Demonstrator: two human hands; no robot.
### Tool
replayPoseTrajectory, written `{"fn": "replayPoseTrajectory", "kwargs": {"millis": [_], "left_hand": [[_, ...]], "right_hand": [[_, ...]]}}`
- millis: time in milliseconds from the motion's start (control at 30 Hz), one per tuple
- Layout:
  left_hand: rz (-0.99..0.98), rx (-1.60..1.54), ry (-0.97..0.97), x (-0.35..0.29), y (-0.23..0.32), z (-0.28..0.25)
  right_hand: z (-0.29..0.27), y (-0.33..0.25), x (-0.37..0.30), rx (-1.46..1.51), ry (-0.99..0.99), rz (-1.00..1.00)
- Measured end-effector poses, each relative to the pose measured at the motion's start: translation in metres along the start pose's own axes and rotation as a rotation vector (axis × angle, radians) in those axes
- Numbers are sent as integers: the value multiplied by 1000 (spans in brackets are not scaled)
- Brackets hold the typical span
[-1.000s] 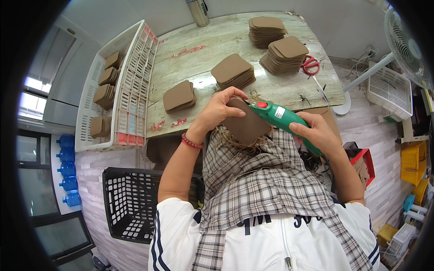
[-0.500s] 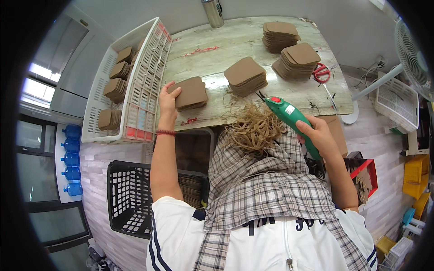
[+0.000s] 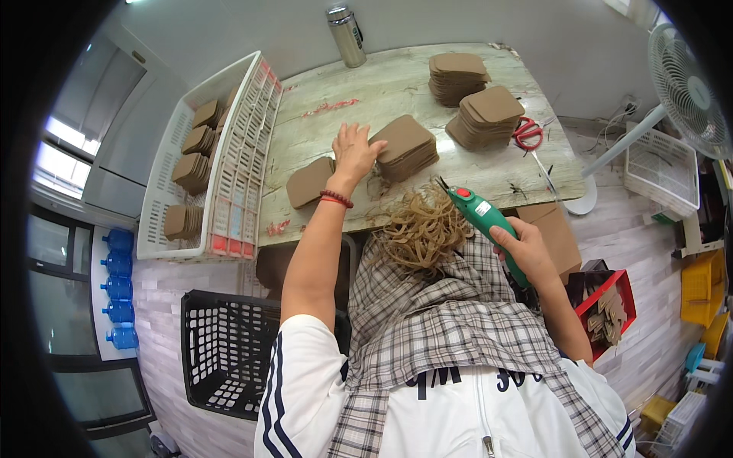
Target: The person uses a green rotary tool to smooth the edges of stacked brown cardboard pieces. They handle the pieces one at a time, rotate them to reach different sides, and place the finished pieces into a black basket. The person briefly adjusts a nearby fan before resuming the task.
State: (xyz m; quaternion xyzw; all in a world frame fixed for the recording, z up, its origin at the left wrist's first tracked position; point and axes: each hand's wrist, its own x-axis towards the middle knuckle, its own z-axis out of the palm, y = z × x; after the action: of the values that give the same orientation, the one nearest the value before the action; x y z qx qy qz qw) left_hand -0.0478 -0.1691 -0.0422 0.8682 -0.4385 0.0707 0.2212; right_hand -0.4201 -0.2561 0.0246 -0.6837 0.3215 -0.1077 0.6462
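My left hand (image 3: 356, 151) reaches out over the marbled table (image 3: 359, 84), its fingers spread on the edge of a stack of brown rounded-square pieces (image 3: 406, 146). A smaller brown stack (image 3: 308, 182) lies just left of that wrist. My right hand (image 3: 521, 248) grips a green electric cutter (image 3: 481, 217) by its handle, its tip pointing up-left near the table's front edge. A tangle of thin tan strips (image 3: 421, 229) lies on the plaid cloth over my lap, next to the cutter's tip.
Two more brown stacks (image 3: 456, 76) (image 3: 487, 116) and red scissors (image 3: 527, 133) sit at the table's right. A white crate (image 3: 200, 160) holds brown pieces at left, a black basket (image 3: 223, 351) sits below it. A metal flask (image 3: 347, 34), a fan (image 3: 683, 91) and a red bin (image 3: 607, 309) surround.
My left hand let go of the brown piece in my lap, reached to the small stack on the table, then moved right onto the larger stack. The cutter stayed in my right hand.
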Motion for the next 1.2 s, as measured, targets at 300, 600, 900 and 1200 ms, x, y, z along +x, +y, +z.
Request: {"fn": "replayPoseTrajectory", "kwargs": {"millis": [300,600,900,1200], "left_hand": [[-39,-256,91,-5,28,-13],[-371,-1930,143,-46,97,-48],[-447,-2474,282,-53,127,-31],[-473,-2488,267,-61,147,-25]], "right_hand": [[-5,-1,-8,36,48,1],[7,-19,-5,80,118,-95],[21,-42,-4,142,128,-158],[23,-46,-3,128,151,-172]]}}
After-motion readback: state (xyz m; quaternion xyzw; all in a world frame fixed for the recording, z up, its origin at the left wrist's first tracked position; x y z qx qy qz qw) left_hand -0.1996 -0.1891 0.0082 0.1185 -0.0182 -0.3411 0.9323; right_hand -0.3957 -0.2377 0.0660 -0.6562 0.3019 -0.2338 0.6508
